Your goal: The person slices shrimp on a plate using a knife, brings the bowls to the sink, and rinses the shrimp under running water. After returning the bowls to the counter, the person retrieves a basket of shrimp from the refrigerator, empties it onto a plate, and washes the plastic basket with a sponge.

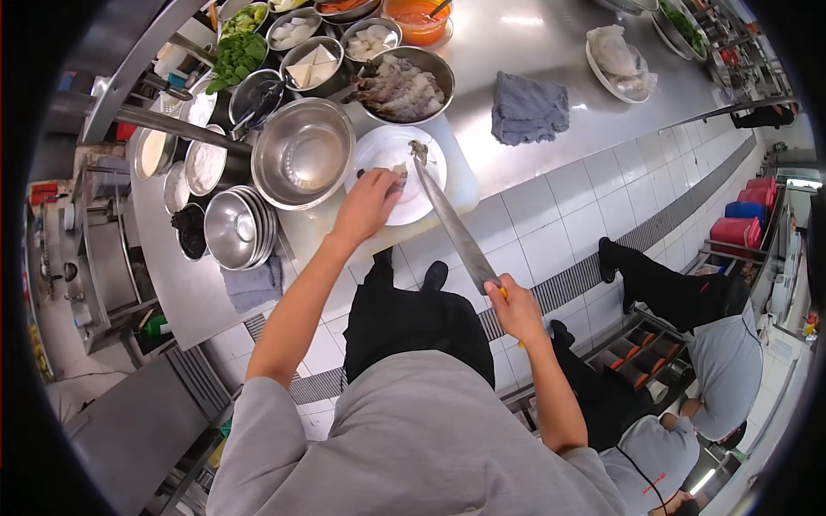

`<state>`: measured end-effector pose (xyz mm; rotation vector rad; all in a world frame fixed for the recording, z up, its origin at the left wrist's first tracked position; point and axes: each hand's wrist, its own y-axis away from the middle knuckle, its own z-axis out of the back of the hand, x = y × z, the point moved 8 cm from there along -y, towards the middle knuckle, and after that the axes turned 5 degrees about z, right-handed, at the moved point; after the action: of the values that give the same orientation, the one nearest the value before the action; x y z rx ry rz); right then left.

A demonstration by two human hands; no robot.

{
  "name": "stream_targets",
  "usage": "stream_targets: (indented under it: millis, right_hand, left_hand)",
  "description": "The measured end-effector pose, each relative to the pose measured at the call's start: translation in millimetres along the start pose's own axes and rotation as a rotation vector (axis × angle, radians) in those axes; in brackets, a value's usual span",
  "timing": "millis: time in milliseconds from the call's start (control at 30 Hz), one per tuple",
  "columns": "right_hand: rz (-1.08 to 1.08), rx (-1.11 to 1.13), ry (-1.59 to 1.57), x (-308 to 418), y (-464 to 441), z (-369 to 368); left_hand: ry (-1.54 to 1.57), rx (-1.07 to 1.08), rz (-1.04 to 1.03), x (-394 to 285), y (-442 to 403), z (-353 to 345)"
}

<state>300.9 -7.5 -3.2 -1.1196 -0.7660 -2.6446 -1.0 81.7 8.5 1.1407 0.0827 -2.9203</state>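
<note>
My right hand [514,308] is closed around the yellow handle of a long-bladed knife [452,222]. The blade slants up over a white plate [415,206], and its tip meets a small grey-green piece [419,151] there. At the plate's left side is my left hand [370,202], its fingers drawn together by a small pale scrap [400,170]; what they grip is too small to name. Just behind the plate stands a metal bowl of raw shrimp [413,90]. A large steel bowl [303,155] sits left of my left hand.
A white cutting board [460,176] lies under the plate. Bowls of tofu [311,67], white pieces [372,40] and greens [237,60] crowd the back left. Stacked bowls [234,230] stand left; a folded grey cloth [530,107] lies right. Other people [727,370] are behind at right.
</note>
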Motion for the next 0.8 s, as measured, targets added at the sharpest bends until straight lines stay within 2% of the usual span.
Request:
stream_targets:
  millis: [67, 267, 533, 633, 733, 800]
  right_hand:
    - [-0.067, -0.014, 0.082, -10.1, -5.2, 4.5]
    - [-0.106, 0.038, 0.155, -5.4, -31.8, 25.1]
    - [0.065, -0.006, 0.156, 10.5, -81.7, 28.2]
    - [-0.008, 0.071, 0.143, 10.4, -82.5, 16.9]
    - [-0.038, 0.070, 0.044, 5.7, -61.1, 1.9]
    - [-0.141, 0.112, -0.037, 4.1, -36.5, -10.4]
  left_hand:
    - [-0.029, 0.079, -0.048, 4.2, -2.2, -2.2]
    - [-0.003, 0.107, -0.008, 4.6, -17.4, 2.8]
    - [-0.041, 0.217, 0.046, 7.1, -35.5, -3.2]
    - [-0.022, 0.139, 0.028, 3.9, -38.2, -2.1]
    - [0.011, 0.034, 0.101, 7.3, -38.4, -0.5]
    - [0.000, -0.056, 0.132, 14.8, -36.5, -1.2]
